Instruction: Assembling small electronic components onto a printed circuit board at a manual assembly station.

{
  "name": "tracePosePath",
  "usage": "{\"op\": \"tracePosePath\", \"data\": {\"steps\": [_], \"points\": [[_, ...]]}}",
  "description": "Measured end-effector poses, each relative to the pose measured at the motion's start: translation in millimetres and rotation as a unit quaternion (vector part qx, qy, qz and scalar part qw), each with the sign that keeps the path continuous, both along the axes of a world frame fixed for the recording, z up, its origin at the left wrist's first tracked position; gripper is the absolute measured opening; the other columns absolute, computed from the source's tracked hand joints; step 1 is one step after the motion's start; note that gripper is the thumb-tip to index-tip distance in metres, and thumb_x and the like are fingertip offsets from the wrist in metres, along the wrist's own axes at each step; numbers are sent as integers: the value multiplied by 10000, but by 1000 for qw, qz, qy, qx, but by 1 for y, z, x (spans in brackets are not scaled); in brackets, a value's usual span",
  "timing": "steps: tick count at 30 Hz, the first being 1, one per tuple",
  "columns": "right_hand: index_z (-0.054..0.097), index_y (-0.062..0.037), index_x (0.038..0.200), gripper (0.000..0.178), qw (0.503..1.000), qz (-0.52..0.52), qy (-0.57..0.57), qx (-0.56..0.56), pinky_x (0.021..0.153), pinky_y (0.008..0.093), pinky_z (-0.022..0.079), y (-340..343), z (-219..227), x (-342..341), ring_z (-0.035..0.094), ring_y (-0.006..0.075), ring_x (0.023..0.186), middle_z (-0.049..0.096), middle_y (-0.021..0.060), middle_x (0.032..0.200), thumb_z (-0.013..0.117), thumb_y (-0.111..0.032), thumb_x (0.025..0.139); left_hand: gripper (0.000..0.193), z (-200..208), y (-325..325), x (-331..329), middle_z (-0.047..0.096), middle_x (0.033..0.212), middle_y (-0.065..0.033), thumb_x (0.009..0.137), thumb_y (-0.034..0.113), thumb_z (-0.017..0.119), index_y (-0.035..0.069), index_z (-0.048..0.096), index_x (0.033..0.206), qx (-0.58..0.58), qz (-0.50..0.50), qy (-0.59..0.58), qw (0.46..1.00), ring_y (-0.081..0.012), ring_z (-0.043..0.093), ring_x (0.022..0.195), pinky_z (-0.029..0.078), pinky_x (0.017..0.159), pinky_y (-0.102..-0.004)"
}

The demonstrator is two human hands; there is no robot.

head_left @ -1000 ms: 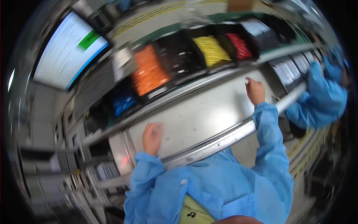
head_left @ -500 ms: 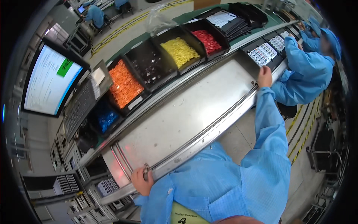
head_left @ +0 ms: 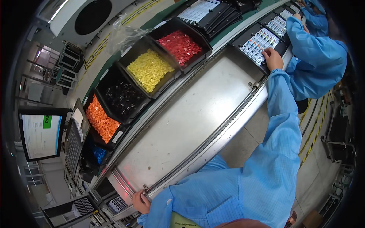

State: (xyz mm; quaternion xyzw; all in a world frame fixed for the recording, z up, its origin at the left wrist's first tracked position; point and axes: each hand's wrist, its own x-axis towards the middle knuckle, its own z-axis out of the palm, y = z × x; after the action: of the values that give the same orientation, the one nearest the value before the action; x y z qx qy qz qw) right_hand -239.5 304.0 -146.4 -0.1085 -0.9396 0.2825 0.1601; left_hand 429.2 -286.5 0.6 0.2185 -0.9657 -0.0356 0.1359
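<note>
- Right hand (head_left: 273,60) is resting at nearest tray's (head_left: 243,37) edge, thumb and index nearly pinched; can't tell if holding a piece.
- Tray is sitting at the right, probably lined up for sliding along near rail (head_left: 207,141).
- Left hand (head_left: 141,202) is half-curling at rail's left end, maybe bracing; grip unclear.
- Five bins (head_left: 200,35) are standing in a row, one per colour, likely for easy picking.

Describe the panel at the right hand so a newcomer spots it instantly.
Follow the long silver conveyor bed to the picture's upper right, where it meets a row of black-framed white panels. Take the nearest panel, dotted with small coloured spots; unlike those beyond, it has the wearer's right hand at its edge.
</note>
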Motion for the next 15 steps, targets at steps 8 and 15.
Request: {"op": "tracePosePath", "data": {"steps": [8,15], "points": [[756,-107,1044,190,994,45,77,67,873,465,560,2,-7,-1,698,335,1009,740,126,1035,725,-273,957,237,2,-6,-1,697,1015,-183,953,89,586,10,731,1124,-58,-49,-16,997,-378,664,961,495,880,-469],[735,-83,1052,182,984,70,97,129,872,466,565,11,-12,-2,690,353,996,724,144,1020,719,-247,974,417,-7,-88,116,638,1244,-203,1013,316,659,-17,643,1263,-177,340,252,888,-396,599,1139,474,1014,-512]]}}
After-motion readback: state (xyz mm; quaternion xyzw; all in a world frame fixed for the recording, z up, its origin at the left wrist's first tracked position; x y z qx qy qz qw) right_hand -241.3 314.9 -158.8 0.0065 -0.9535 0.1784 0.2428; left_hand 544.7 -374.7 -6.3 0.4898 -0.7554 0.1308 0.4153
